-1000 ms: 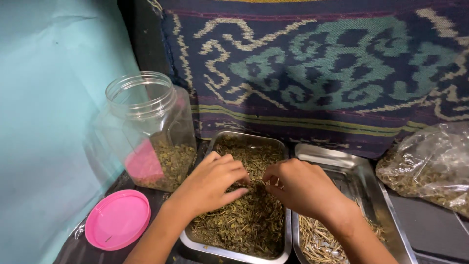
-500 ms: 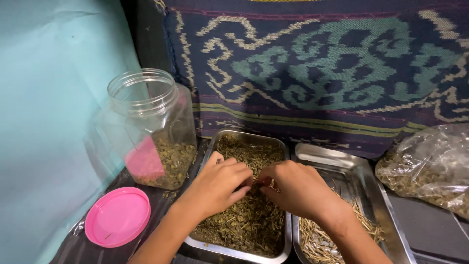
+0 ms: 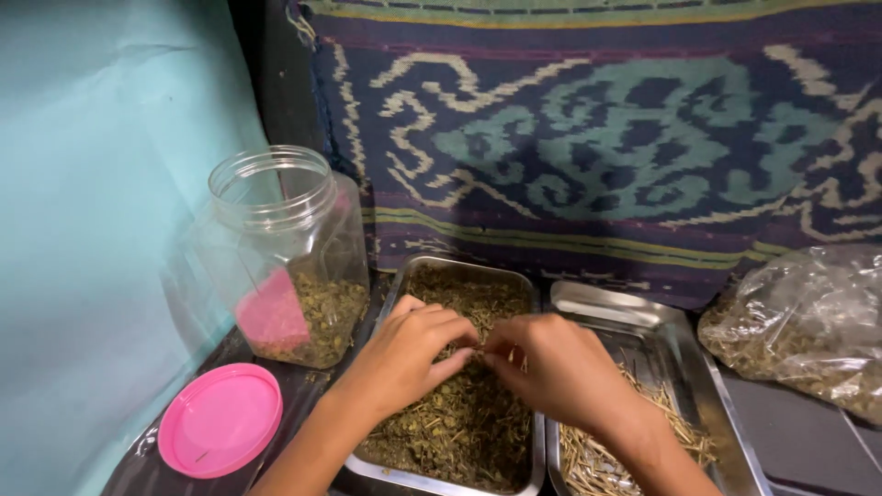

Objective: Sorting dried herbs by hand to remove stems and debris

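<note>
**Two bare hands meet, fingertips together**

The left hand [image 3: 404, 354] reaches in from the near left, palm down, fingers curled and pinched toward the right. The right hand [image 3: 551, 367] comes from the near right, knuckles up, its fingertips [image 3: 491, 354] pinched and touching the left's. Both forearms slant toward the near edge.

1. The light is soft and even, moderately bright, with no hard shadows.
2. Faint glare sits on the clear plastic jar [image 3: 280, 248] at nine o'clock and on the metal tray [image 3: 643, 312] rim at four o'clock.
3. A dark gap runs up toward eleven o'clock.
4. The woven cloth [image 3: 597, 138] at twelve o'clock looks slightly soft.
5. Straight lines bow mildly at the edges.
</note>
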